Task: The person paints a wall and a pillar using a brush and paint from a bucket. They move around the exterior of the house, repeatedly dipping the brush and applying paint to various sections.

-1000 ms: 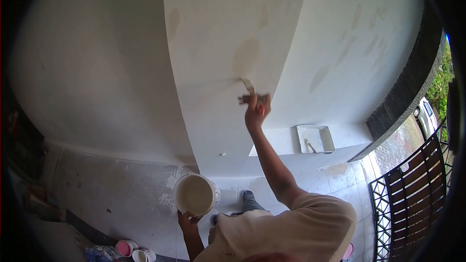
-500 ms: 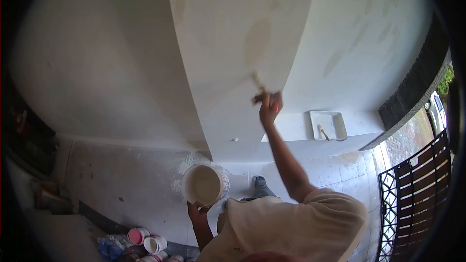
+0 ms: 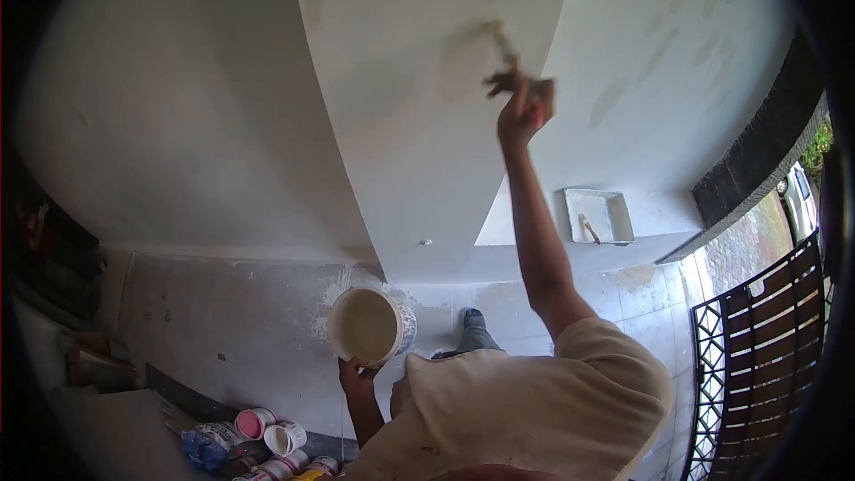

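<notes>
while the left hand pinched the rim of the bucket above the floor, the right hand gripped a blurred brush, its tip at the pillar; to the right, a tray sat on a ledge.

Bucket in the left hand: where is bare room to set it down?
Widest is the grey floor left of the bucket, between the wall and the dark strip, bare but for marks. A narrower patch is the ledge right of the paint tray. Crowded: lower left (paint pots, blue bundle) and right of the bucket (a foot).
</notes>
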`<move>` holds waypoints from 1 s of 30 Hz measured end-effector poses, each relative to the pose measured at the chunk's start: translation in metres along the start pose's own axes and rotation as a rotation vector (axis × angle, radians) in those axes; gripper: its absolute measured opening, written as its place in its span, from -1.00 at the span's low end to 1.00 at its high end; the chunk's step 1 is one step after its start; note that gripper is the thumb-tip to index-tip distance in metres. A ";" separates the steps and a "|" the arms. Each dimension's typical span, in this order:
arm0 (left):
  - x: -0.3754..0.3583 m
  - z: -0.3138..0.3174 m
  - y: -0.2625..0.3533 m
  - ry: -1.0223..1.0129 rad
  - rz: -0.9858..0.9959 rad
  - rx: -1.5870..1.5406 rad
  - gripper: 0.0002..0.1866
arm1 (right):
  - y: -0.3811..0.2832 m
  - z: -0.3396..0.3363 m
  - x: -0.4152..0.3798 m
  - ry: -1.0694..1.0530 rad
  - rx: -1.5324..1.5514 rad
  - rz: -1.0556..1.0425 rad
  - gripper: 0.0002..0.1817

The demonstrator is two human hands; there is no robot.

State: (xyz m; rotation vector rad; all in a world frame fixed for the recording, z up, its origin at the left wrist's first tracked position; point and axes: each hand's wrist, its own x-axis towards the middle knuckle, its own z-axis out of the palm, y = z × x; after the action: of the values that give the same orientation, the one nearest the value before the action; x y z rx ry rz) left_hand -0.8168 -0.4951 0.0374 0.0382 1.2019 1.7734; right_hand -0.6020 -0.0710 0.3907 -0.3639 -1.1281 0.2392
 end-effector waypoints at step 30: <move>-0.046 0.187 0.125 0.274 0.425 -0.078 -0.15 | -0.164 0.016 -0.158 -1.317 0.036 0.434 -0.74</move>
State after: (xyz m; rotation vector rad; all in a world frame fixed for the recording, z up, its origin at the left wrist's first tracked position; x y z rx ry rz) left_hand -0.7844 -0.4034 0.2451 0.0044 1.3928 2.2514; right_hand -0.6813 -0.2767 0.3312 -0.4155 -2.3223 0.9691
